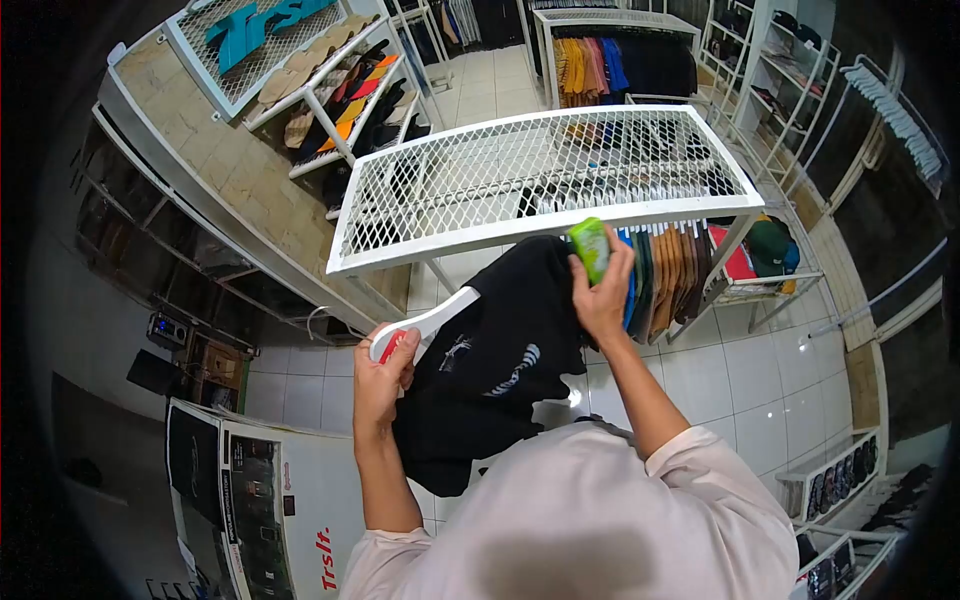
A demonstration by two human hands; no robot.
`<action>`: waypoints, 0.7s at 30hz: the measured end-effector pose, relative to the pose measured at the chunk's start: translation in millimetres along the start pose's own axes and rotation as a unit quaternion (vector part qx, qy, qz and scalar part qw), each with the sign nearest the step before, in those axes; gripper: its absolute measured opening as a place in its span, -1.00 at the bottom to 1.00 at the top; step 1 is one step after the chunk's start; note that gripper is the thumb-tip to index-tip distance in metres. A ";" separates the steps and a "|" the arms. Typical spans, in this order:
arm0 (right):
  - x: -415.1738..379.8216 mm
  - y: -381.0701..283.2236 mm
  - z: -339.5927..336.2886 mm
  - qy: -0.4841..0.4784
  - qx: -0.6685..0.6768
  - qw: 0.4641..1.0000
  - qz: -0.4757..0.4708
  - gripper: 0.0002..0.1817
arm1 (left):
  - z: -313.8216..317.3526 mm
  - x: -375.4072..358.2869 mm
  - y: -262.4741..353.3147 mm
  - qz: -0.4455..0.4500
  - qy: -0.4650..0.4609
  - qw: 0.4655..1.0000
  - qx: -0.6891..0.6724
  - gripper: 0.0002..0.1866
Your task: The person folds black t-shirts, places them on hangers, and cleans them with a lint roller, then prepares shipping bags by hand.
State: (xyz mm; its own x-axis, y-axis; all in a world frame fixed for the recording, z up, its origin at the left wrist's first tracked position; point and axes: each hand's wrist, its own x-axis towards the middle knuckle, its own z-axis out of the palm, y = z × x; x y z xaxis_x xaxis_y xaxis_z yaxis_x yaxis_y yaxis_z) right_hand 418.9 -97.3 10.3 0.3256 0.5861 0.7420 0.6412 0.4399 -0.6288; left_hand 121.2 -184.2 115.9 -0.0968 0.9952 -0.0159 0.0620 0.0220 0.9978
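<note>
A black T-shirt with a white print hangs on a white hanger in front of my body. My left hand is closed around the bare end of the hanger, beside a red label on it. In my right hand is a bright green object with pale markings, gripped upright over the shirt's right-hand edge. Its exact kind cannot be made out.
Ahead stands a white mesh-topped rack with hanging clothes beneath. Caps fill shelves at the left; a green cap sits at the right. A white counter is at lower left.
</note>
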 end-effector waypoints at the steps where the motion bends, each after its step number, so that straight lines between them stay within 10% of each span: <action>1: 4.2 2.5 -3.5 0.020 0.007 1.000 0.017 -0.23 | -1.7 0.0 -0.7 -0.008 0.002 1.000 -0.015 -0.73; 7: -37.1 -36.4 16.4 -0.062 0.134 0.984 -0.099 -0.18 | 8.3 10.0 7.6 -0.040 -0.016 0.999 -0.032 -0.72; 11: -96.8 -38.7 34.5 -0.458 0.174 0.848 -0.200 -0.21 | 9.1 25.8 15.6 -0.022 -0.007 0.998 -0.058 -0.74; 13: -89.4 -51.0 26.1 -0.448 0.168 0.849 -0.223 -0.22 | 7.6 23.2 22.2 -0.004 -0.001 0.999 -0.042 -0.73; 18: 11.3 -36.3 19.3 -0.035 0.070 0.973 -0.215 -0.20 | 2.5 13.1 16.3 -0.004 0.001 0.999 -0.034 -0.75; 21: 54.3 0.1 20.5 0.030 0.006 0.999 0.020 -0.32 | -2.5 5.8 17.8 0.015 0.005 1.000 -0.018 -0.78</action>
State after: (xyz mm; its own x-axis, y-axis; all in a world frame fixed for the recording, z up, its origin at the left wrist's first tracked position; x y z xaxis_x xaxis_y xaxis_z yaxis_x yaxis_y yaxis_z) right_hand 422.4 -51.5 45.8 0.3930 0.5617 0.7280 0.6183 0.4246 -0.6614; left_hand 119.3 -178.2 133.7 -0.1058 0.9943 0.0147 0.0302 -0.0115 0.9995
